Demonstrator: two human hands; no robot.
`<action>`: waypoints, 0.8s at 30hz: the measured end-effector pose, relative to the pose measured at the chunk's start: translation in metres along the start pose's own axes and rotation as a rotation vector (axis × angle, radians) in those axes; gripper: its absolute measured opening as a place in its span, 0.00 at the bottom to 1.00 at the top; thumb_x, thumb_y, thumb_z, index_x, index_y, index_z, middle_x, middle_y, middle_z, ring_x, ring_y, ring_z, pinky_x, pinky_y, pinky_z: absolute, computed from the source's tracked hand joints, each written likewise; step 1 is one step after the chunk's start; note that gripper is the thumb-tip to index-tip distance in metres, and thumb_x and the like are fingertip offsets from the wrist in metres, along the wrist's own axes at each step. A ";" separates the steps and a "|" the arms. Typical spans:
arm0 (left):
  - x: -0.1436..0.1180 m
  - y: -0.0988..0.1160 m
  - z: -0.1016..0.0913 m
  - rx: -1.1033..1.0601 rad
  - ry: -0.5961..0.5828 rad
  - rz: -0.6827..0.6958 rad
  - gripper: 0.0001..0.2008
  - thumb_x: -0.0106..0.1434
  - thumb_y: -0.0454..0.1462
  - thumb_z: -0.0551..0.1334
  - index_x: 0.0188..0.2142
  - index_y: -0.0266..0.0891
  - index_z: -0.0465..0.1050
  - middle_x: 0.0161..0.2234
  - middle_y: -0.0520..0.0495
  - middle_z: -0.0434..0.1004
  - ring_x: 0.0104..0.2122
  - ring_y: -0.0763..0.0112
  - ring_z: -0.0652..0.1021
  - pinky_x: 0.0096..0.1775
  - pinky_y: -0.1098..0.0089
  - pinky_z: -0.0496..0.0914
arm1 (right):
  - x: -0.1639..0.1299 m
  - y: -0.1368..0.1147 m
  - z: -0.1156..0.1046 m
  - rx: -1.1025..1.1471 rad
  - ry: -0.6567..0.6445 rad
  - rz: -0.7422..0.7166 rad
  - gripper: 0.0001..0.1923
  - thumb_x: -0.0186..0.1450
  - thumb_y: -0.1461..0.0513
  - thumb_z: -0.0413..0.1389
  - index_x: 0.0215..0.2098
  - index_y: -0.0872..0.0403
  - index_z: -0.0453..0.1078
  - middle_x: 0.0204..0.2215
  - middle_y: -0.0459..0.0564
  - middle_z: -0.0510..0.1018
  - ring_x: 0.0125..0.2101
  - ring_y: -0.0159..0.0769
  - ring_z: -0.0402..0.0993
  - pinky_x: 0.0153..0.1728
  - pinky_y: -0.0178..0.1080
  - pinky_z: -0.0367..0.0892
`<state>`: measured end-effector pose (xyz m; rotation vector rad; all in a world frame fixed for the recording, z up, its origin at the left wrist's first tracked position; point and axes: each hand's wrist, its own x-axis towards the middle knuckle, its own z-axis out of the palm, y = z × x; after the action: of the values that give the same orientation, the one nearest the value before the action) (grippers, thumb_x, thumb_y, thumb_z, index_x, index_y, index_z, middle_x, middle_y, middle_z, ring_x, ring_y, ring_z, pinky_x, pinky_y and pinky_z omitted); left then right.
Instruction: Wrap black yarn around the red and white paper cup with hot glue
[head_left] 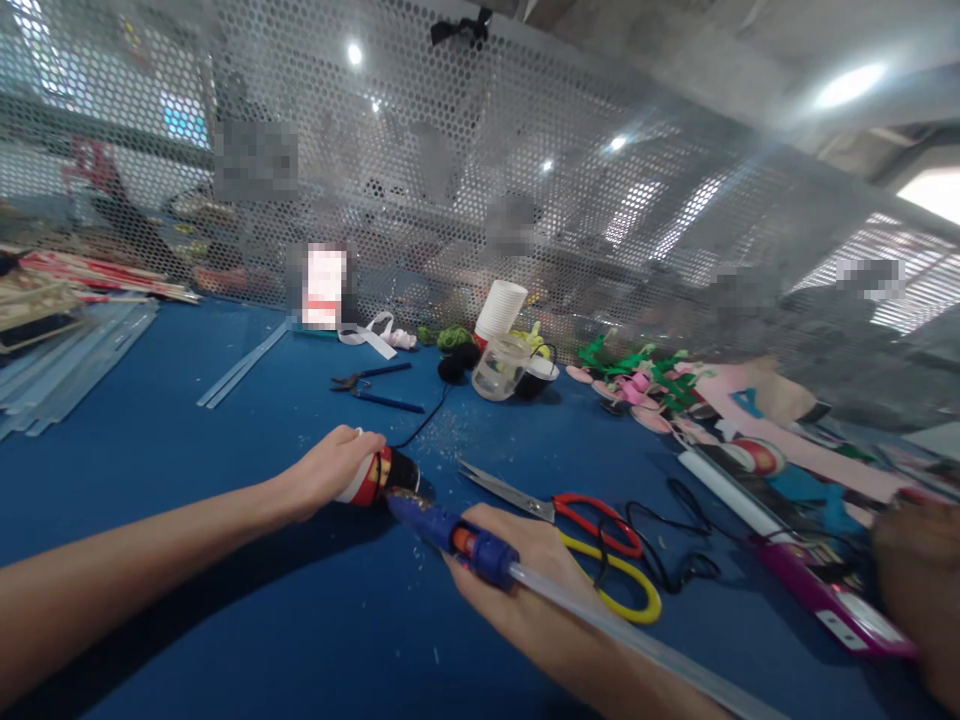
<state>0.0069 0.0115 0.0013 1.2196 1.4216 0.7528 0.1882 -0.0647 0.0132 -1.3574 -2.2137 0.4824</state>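
My left hand (334, 472) is closed around a red-and-white paper cup (365, 482) lying on its side, its right end wrapped in black yarn (403, 473). A strand of that yarn runs back to a black yarn ball (457, 363). In my right hand (517, 570) is a blue hot glue gun (435, 525), its nozzle at the cup's wrapped part; whether it touches I cannot tell. A long clear glue stick (600, 622) sticks out of the gun's rear. Scissors (525, 497) with red and yellow handles lie partly behind my right hand.
Pliers (382, 385) lie beyond the cup. A clear plastic cup (499, 368) and stacked white cups (502, 305) stand near the mesh panel (420, 200). Glue sticks (82, 360) lie left. A purple-and-white power strip (825, 590) and another person's hand (919, 570) are right.
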 end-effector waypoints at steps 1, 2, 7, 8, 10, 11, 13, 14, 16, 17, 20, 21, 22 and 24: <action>0.000 0.000 0.000 -0.002 0.001 -0.002 0.12 0.47 0.43 0.53 0.15 0.37 0.57 0.12 0.57 0.56 0.14 0.78 0.61 0.17 0.76 0.54 | 0.000 0.000 0.000 0.000 -0.003 -0.006 0.07 0.52 0.69 0.49 0.19 0.54 0.55 0.16 0.40 0.62 0.17 0.24 0.57 0.19 0.27 0.51; 0.001 -0.001 0.000 -0.005 -0.001 -0.004 0.12 0.47 0.43 0.53 0.15 0.37 0.57 0.12 0.57 0.56 0.14 0.78 0.61 0.17 0.76 0.55 | 0.000 0.001 0.001 -0.002 -0.006 -0.011 0.07 0.52 0.69 0.49 0.19 0.54 0.55 0.16 0.40 0.62 0.17 0.24 0.56 0.19 0.27 0.52; 0.002 -0.002 -0.001 0.017 0.005 0.000 0.12 0.47 0.43 0.53 0.15 0.38 0.57 0.12 0.57 0.56 0.14 0.78 0.61 0.17 0.76 0.54 | -0.002 0.002 0.001 -0.021 -0.006 -0.005 0.06 0.52 0.68 0.49 0.20 0.54 0.56 0.17 0.40 0.63 0.18 0.24 0.57 0.20 0.28 0.52; 0.001 -0.002 -0.001 0.028 0.011 -0.003 0.12 0.47 0.43 0.53 0.15 0.38 0.57 0.12 0.57 0.56 0.14 0.78 0.60 0.17 0.76 0.53 | -0.002 0.001 0.001 -0.024 -0.020 -0.006 0.06 0.52 0.69 0.49 0.20 0.54 0.56 0.17 0.40 0.63 0.18 0.24 0.57 0.20 0.28 0.52; 0.000 0.000 0.000 0.040 0.026 -0.013 0.12 0.47 0.42 0.53 0.15 0.38 0.57 0.12 0.57 0.56 0.14 0.78 0.60 0.17 0.76 0.53 | -0.002 0.001 0.000 -0.022 -0.037 -0.015 0.07 0.51 0.69 0.49 0.20 0.54 0.56 0.17 0.40 0.62 0.18 0.24 0.57 0.19 0.28 0.52; 0.000 0.000 0.000 0.042 0.030 -0.018 0.12 0.47 0.42 0.53 0.15 0.38 0.57 0.12 0.57 0.56 0.14 0.78 0.60 0.17 0.76 0.53 | -0.001 0.001 0.000 -0.018 -0.036 -0.017 0.07 0.51 0.69 0.49 0.20 0.54 0.56 0.16 0.40 0.62 0.17 0.24 0.57 0.19 0.28 0.52; -0.001 0.002 0.000 0.041 0.033 -0.025 0.12 0.47 0.42 0.53 0.15 0.38 0.57 0.13 0.56 0.56 0.14 0.78 0.61 0.17 0.76 0.54 | 0.000 0.000 -0.001 -0.011 -0.015 -0.003 0.08 0.52 0.69 0.49 0.18 0.54 0.55 0.16 0.40 0.61 0.17 0.24 0.57 0.19 0.28 0.52; -0.001 0.002 0.000 0.042 0.033 -0.027 0.12 0.47 0.42 0.53 0.15 0.38 0.56 0.13 0.56 0.56 0.14 0.77 0.61 0.17 0.76 0.54 | 0.000 -0.001 -0.001 -0.009 0.001 0.009 0.08 0.53 0.68 0.49 0.18 0.54 0.55 0.16 0.40 0.61 0.17 0.24 0.56 0.19 0.28 0.52; -0.001 0.002 0.000 0.047 0.027 -0.031 0.12 0.47 0.42 0.53 0.15 0.38 0.56 0.13 0.57 0.56 0.14 0.78 0.61 0.17 0.76 0.54 | 0.001 -0.002 -0.002 -0.006 0.025 0.024 0.09 0.53 0.67 0.48 0.17 0.54 0.55 0.15 0.40 0.61 0.17 0.24 0.56 0.18 0.28 0.52; -0.001 0.002 0.000 0.048 0.023 -0.030 0.12 0.47 0.42 0.53 0.15 0.38 0.56 0.13 0.57 0.57 0.14 0.78 0.61 0.17 0.76 0.54 | 0.002 -0.002 -0.003 -0.002 0.033 0.025 0.09 0.54 0.67 0.48 0.17 0.54 0.55 0.15 0.40 0.61 0.17 0.24 0.56 0.18 0.28 0.52; -0.001 0.001 0.000 0.048 0.005 -0.008 0.12 0.47 0.42 0.52 0.15 0.38 0.57 0.12 0.57 0.57 0.14 0.77 0.61 0.18 0.75 0.54 | 0.003 -0.004 -0.005 0.016 0.056 0.033 0.09 0.54 0.67 0.48 0.17 0.54 0.55 0.15 0.40 0.61 0.16 0.24 0.55 0.18 0.28 0.53; -0.001 0.001 -0.001 0.045 -0.011 0.010 0.12 0.48 0.42 0.52 0.15 0.37 0.58 0.12 0.57 0.57 0.14 0.77 0.61 0.18 0.75 0.54 | 0.004 -0.004 -0.005 0.022 0.065 0.045 0.10 0.54 0.67 0.48 0.17 0.54 0.55 0.15 0.40 0.60 0.16 0.24 0.55 0.18 0.28 0.53; -0.002 0.000 -0.001 0.040 -0.035 0.032 0.12 0.48 0.43 0.52 0.15 0.37 0.58 0.12 0.57 0.57 0.14 0.77 0.61 0.18 0.75 0.54 | 0.004 -0.005 -0.005 0.025 0.072 0.059 0.10 0.55 0.66 0.48 0.17 0.54 0.55 0.15 0.40 0.60 0.16 0.24 0.55 0.18 0.28 0.53; -0.002 -0.001 -0.001 0.026 -0.083 0.070 0.13 0.48 0.43 0.51 0.15 0.37 0.60 0.12 0.56 0.58 0.14 0.77 0.62 0.18 0.75 0.54 | 0.005 -0.005 -0.006 0.025 0.075 0.083 0.09 0.55 0.66 0.48 0.17 0.54 0.56 0.15 0.40 0.61 0.17 0.24 0.56 0.18 0.28 0.54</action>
<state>0.0051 0.0096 0.0016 1.3118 1.3302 0.7256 0.1861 -0.0618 0.0223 -1.4358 -2.0913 0.4794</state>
